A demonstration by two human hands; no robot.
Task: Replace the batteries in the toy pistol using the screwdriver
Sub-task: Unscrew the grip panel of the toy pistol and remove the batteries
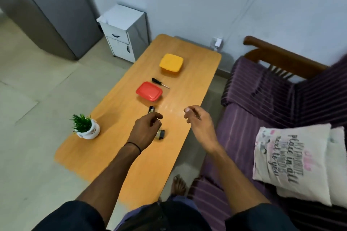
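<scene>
The dark toy pistol [160, 134] lies on the wooden table [189, 73], with one end [151, 109] showing beyond my left hand. My left hand [145, 130] is over the pistol's middle, fingers and thumb curled round it, and hides most of it. My right hand [195, 118] hovers over the table's right edge with loosely curled fingers and holds nothing. The black-handled screwdriver [160, 82] lies farther back, between the two containers, apart from both hands. No batteries are visible.
A red lidded container [149, 91] sits just beyond the pistol and a yellow one [171, 63] farther back. A small potted plant [86, 127] stands at the table's left edge. A purple striped sofa [262, 99] with a cushion [289, 161] runs along the right.
</scene>
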